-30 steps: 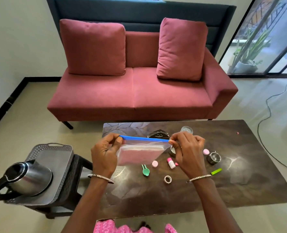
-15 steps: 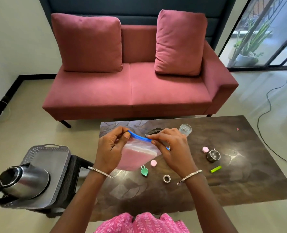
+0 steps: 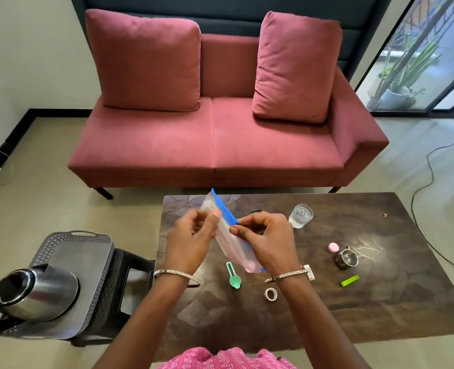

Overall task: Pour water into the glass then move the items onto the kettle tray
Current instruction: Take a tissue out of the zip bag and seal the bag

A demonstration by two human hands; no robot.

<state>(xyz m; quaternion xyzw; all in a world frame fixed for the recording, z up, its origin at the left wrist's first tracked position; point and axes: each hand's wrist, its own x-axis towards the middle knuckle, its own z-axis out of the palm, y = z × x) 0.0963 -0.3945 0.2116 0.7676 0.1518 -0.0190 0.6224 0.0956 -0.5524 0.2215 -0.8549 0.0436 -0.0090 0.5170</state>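
Over the dark table (image 3: 380,310), both hands (image 3: 194,243) (image 3: 267,242) pinch the zip bag (image 3: 227,230) between them.

A red sofa (image 3: 220,145) with two cushions stands on a pale floor (image 3: 47,203) beside glass doors (image 3: 433,62).

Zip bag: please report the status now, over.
Left grip and right grip both pinch zip bag over table. Glass upright, far side. Kettle on tray; green spoon not yet moved.
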